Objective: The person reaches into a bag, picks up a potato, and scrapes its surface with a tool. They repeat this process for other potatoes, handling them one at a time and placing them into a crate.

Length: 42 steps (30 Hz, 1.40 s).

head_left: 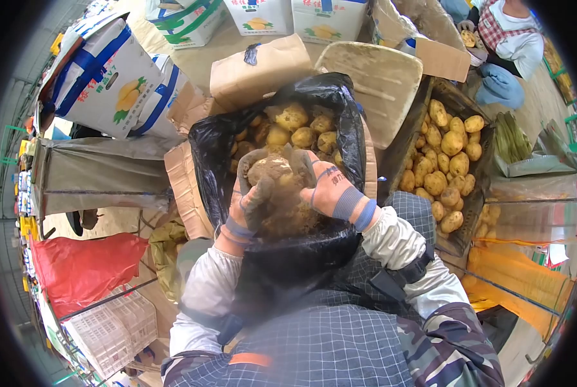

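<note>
Both of my hands wear gloves and are over a cardboard box lined with a black plastic bag point(211, 148). Several potatoes point(291, 117) lie inside the bag. My left hand point(248, 200) is wrapped round a dirt-covered potato point(269, 169) at the near part of the box. On the right side of that potato, my right hand point(326, 184) is curled, with its thumb pointing inward; its fingertips are partly hidden, and what it grips cannot be made out. The area below the hands is brown and blurred.
A dark crate point(392, 155) of potatoes stands to the right. Behind the box are a cardboard flap point(260, 72) and a dirty plastic tub point(372, 84). Printed cartons point(111, 80) stand at the left and back. Another person point(514, 39) is at the top right.
</note>
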Tool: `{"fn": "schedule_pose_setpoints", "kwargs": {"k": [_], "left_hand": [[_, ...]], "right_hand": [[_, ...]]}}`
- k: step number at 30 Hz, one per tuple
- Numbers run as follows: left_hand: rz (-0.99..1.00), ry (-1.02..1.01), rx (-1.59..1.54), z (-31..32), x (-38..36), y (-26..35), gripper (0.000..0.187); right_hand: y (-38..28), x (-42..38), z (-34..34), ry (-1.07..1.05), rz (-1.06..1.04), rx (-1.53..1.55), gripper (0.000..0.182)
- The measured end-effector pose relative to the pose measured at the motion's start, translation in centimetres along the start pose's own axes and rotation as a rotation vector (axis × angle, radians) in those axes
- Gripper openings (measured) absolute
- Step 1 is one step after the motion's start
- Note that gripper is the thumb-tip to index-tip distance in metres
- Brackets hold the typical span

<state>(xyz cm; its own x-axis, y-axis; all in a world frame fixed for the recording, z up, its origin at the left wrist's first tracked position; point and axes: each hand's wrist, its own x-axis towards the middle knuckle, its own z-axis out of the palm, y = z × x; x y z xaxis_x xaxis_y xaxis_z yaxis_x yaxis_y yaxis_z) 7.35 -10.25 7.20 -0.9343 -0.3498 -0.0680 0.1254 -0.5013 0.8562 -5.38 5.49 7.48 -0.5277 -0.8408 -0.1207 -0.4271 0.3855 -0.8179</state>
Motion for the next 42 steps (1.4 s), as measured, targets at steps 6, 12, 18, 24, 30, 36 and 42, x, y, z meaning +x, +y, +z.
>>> {"fn": "schedule_pose_setpoints", "kwargs": {"k": [6,12,18,24,30,36,42], "left_hand": [[-0.043,0.032,-0.012,-1.0,-0.1,-0.2,0.073],[0.012,-0.034,0.139,0.9,0.6,1.9,0.084],[0.219,0.084,0.528,-1.8,1.5,-0.4,0.073],[0.249,0.247,0.752,-0.4,1.2,0.2,0.047],[0.527,0.178,0.921,0.1,1.3,1.7,0.032],[0.454,0.295,0.892,-0.8,1.5,2.5,0.026],[0.296,0.322,0.879,-4.5,3.0,-0.1,0.034]], "right_hand": [[-1.5,-0.4,-0.6,-0.129,0.069,-0.004,0.076],[1.0,0.7,0.0,-0.035,0.228,0.637,0.072],[2.8,1.4,3.5,0.186,-0.059,0.508,0.071],[-2.1,0.7,2.8,-0.023,0.232,1.159,0.058],[-1.8,0.1,3.3,-0.113,0.187,1.323,0.037],[-3.4,0.4,3.3,-0.165,0.414,1.544,0.033],[-3.8,1.4,1.5,-0.068,0.430,1.529,0.041]]}}
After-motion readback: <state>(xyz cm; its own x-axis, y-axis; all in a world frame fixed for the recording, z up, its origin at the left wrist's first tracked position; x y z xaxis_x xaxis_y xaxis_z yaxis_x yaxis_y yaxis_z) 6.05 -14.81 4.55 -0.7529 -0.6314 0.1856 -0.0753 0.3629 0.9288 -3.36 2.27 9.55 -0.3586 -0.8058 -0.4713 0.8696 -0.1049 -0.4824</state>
